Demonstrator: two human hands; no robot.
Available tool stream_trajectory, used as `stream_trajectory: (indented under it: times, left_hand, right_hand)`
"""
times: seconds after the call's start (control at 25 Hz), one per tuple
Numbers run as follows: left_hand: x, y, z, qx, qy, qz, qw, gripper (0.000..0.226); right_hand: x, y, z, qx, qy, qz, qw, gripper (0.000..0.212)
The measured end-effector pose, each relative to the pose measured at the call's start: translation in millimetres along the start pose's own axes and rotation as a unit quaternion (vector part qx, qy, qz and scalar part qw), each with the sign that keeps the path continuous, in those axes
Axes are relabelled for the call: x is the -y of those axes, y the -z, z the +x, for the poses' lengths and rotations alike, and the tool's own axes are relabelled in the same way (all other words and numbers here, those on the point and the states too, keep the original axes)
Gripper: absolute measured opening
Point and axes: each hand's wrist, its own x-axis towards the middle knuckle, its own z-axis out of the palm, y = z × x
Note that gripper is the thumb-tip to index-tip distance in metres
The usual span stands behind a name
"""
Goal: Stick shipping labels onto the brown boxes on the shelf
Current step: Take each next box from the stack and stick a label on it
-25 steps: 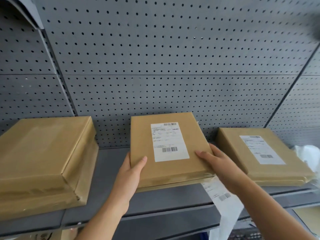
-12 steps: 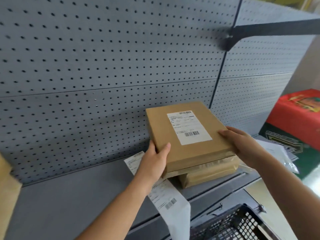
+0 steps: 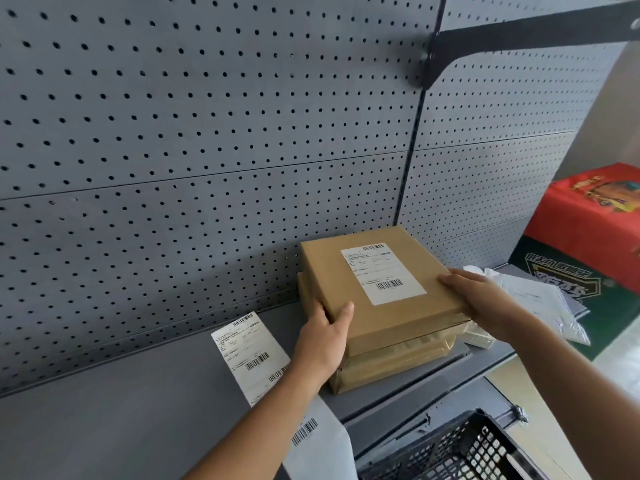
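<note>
A brown box [image 3: 346, 268] with a white shipping label [image 3: 382, 273] on top rests on a second brown box [image 3: 391, 365], stacked on the grey shelf [image 3: 138, 410]. My left hand [image 3: 323, 336] grips the top box's near left corner, thumb on its top face. My right hand [image 3: 479, 294] holds its right edge. A strip of loose shipping labels [image 3: 249, 351] lies on the shelf to the left of the stack and hangs over the front edge.
Grey pegboard [image 3: 207, 150] backs the shelf, with a dark bracket [image 3: 519, 36] overhead at right. White plastic bags [image 3: 540, 299] lie right of the stack. A red and green carton [image 3: 588, 244] stands further right. A black mesh basket [image 3: 460, 452] sits below.
Both hands carried the labelled box to the right and set it down on top of the other labelled box. The view swung right, so the large box at left is out of sight.
</note>
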Motion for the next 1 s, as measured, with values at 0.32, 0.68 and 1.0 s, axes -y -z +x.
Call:
stream_trajectory:
  times: [0.32, 0.68, 1.0]
  left_hand:
    - [8.4, -6.5, 5.1, -0.046, -0.015, 0.023, 0.999, 0.054]
    - [-5.4, 68.7, -10.3, -0.212, -0.126, 0.298, 0.922, 0.061]
    - [-3.3, 222.4, -62.8, -0.346, -0.107, 0.405, 0.839, 0.044]
  right_hand:
    - [-6.9, -0.6, 14.7, 0.003, 0.009, -0.023, 1.0, 0.021]
    - [37.9, -46.8, -15.1, -0.126, 0.268, -0.405, 0.865, 0.04]
    - [91.3, -195.4, -57.3, -0.028, 0.389, -0.446, 0.806, 0.036]
